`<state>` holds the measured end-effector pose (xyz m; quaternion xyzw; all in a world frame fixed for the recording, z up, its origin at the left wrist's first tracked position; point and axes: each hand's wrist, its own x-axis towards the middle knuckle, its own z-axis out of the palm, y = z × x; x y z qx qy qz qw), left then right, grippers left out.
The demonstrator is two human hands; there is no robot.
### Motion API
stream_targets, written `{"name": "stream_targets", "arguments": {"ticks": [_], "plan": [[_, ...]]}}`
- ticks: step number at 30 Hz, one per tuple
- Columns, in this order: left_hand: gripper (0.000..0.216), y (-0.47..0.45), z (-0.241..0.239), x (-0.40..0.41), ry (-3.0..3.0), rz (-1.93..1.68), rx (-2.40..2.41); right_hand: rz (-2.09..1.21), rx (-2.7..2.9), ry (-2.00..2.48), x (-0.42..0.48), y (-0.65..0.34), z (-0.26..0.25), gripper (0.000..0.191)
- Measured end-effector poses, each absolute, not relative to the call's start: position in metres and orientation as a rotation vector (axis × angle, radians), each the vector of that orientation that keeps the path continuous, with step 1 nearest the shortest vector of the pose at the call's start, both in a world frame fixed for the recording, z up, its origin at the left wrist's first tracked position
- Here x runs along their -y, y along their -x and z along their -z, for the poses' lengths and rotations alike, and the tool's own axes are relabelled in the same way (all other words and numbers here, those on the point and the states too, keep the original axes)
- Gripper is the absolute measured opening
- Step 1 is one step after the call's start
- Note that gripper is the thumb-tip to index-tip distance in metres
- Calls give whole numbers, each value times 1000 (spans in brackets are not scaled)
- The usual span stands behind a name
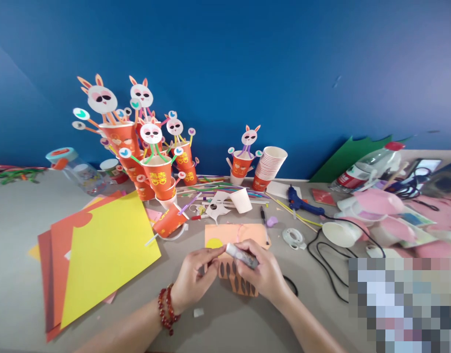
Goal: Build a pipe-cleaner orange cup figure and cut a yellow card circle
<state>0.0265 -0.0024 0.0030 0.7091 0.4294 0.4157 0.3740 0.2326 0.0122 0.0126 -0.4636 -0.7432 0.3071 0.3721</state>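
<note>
My right hand is wrapped round a stubby white-and-grey glue stick, its pale end pointing left. At that end, the fingertips of my left hand are bent together in a pinch; anything held in them is too small or hidden to make out. Under both hands lies peach paper. A smaller peach piece with dark leaf-shaped marks shows below my fingers, partly covered by my right hand. A yellow paper circle rests just above my left fingertips.
Yellow card over orange sheets lies left. Rabbit-faced red cups stand behind, with a tipped cup before them. Further right are stacked cups, a blue glue gun with its cord, a tape roll and a bottle.
</note>
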Motion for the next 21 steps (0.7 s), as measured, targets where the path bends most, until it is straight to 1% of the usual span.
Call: {"name": "stream_targets", "arguments": {"ticks": [21], "plan": [[38,-27,-3,1,-1794,-1097,-1111,-769,1935,1182,-11,-232,-13,17]]}}
